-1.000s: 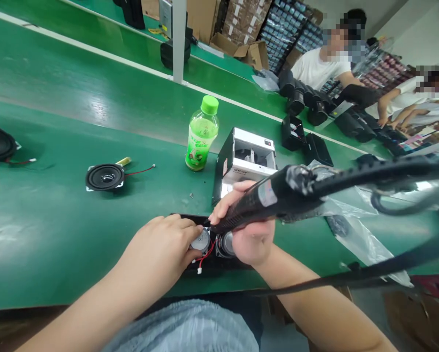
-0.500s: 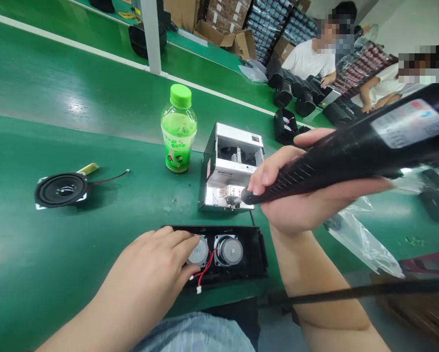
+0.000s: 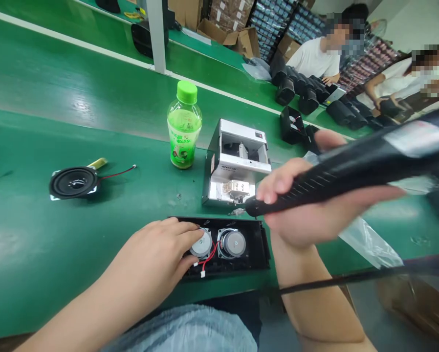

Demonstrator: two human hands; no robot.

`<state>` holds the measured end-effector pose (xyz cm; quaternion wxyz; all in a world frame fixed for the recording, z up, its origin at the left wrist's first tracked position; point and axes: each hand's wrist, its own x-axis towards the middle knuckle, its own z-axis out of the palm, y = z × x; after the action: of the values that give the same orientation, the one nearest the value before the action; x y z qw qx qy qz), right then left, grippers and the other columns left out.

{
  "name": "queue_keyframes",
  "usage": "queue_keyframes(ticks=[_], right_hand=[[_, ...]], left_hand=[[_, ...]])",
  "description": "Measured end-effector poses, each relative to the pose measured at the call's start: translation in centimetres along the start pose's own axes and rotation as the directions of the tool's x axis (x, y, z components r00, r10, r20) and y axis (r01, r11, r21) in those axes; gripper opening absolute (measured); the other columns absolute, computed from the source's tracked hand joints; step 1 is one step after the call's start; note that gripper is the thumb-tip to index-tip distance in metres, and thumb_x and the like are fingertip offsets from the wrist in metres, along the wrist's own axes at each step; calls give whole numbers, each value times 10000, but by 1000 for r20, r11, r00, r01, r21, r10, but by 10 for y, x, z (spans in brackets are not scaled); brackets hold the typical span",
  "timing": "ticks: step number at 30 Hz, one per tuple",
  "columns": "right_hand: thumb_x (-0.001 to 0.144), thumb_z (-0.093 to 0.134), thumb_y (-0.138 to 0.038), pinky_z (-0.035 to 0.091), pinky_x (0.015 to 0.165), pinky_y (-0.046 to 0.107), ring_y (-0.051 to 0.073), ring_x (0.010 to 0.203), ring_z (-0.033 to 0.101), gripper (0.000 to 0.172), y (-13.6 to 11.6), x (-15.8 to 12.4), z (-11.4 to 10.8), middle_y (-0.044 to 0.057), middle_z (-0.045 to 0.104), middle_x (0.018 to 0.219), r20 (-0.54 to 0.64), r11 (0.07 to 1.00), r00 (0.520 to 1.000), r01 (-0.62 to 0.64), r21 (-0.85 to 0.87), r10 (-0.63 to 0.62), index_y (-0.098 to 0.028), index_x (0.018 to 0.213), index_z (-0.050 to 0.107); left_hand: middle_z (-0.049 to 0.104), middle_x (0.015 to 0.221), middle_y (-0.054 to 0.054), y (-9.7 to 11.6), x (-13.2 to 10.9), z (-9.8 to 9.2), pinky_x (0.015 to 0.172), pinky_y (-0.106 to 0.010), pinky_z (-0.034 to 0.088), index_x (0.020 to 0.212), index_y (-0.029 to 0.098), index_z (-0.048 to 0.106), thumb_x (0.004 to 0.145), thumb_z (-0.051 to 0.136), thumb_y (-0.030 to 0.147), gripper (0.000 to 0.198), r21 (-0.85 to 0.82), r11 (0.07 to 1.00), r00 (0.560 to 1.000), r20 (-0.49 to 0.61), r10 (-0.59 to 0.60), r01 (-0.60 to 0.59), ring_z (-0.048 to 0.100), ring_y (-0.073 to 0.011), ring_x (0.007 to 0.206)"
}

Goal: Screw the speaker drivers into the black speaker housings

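Observation:
In the head view my left hand [image 3: 164,249] lies over the left end of a black speaker panel [image 3: 258,249]. Its thumb and fingers grip a round speaker [image 3: 202,243] from both sides. Beside it, a second speaker [image 3: 234,243] sits in the panel, its magnet facing up. Red wires [image 3: 211,254] with white plugs lie between the two. My right hand [image 3: 307,215] is wrapped around a black electric screwdriver [image 3: 337,171], held slanting down to the left. The screwdriver's tip hangs just in front of a screw feeder [image 3: 237,161], above the panel's far edge.
A green-capped bottle [image 3: 185,127] stands left of the feeder. Farther left lies a loose speaker [image 3: 75,183] with a red wire. A clear plastic bag [image 3: 369,242] is at the right. Beyond, two people sit near several black housings [image 3: 307,102]. A white post [image 3: 156,36] rises at the back.
The screwdriver tip has come away from the feeder's front pickup block and toward the panel. My left hand keeps its place on the speaker. The whole view has shifted slightly.

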<state>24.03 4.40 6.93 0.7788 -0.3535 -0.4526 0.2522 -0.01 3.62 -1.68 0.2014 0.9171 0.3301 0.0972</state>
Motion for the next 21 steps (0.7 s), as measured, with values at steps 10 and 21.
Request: queue_keyframes(ticks=[10, 21], right_hand=[[965, 606, -805, 554, 471, 365, 186, 452, 601, 532, -52, -72, -2, -37, 698, 590, -25, 979, 980, -198, -49, 197, -336, 1142, 785], [995, 478, -844, 594, 546, 402, 186, 484, 626, 633, -30, -91, -7, -7, 726, 653, 98, 963, 958, -269, -33, 271, -296, 1204, 716]], left_hand=[[856, 1237, -19, 7, 10, -9, 908, -452, 622, 1190, 330, 842, 962, 684, 222, 298, -36, 999, 999, 43, -26, 28, 790, -304, 1105], [859, 1148, 0, 11, 11, -12, 798, -431, 567, 1191, 358, 824, 960, 692, 266, 281, 22, 998, 996, 63, -62, 60, 782, -315, 1044]])
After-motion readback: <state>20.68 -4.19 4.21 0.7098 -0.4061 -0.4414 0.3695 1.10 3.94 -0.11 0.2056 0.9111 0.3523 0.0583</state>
